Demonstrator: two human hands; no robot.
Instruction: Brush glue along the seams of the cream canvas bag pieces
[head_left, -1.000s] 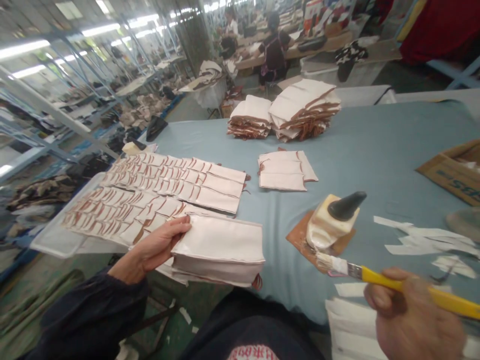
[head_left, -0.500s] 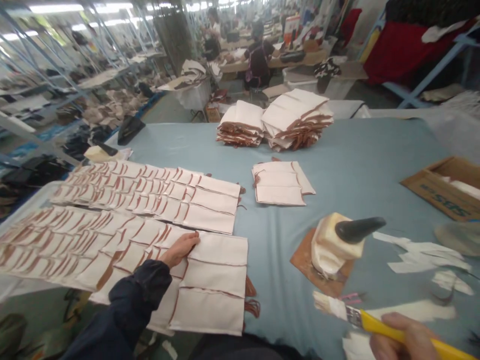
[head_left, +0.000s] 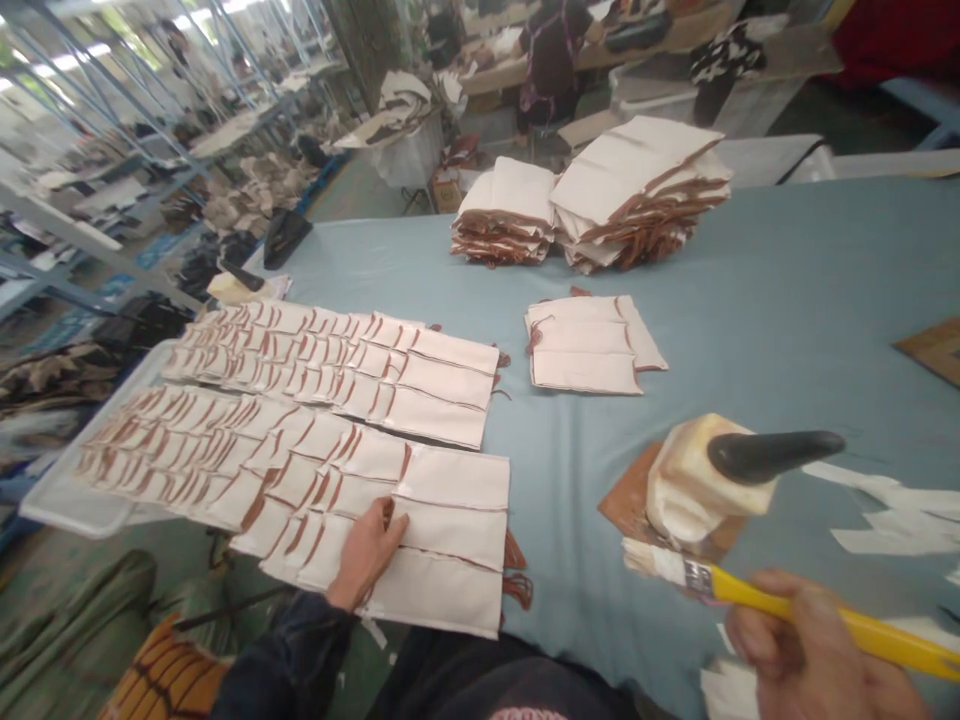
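My right hand (head_left: 814, 640) is closed around the yellow handle of a paintbrush (head_left: 780, 595). Its pale bristles point left, just in front of a whitish glue pot (head_left: 701, 480) with a black spout or handle, which stands on a brown patch. On the left, my left hand (head_left: 371, 555) rests on overlapping cream panels with brown edges, its fingers bent and seemingly pinching the edge of one cream panel (head_left: 450, 535). The fingertips are partly hidden. A second overlapping row of panels (head_left: 450, 375) lies behind.
Two tall stacks of cream pieces (head_left: 637, 180) stand at the back of the blue-green table (head_left: 810, 300). A small pile of panels (head_left: 581, 345) lies mid-table. White strips (head_left: 892, 500) lie at right, near a cardboard box corner (head_left: 934, 350). A person (head_left: 555, 50) sits beyond.
My left hand has moved towards me along the panels' edge, from the far section to the middle one. The brush stays in my right hand near the pot. The view has tilted down.
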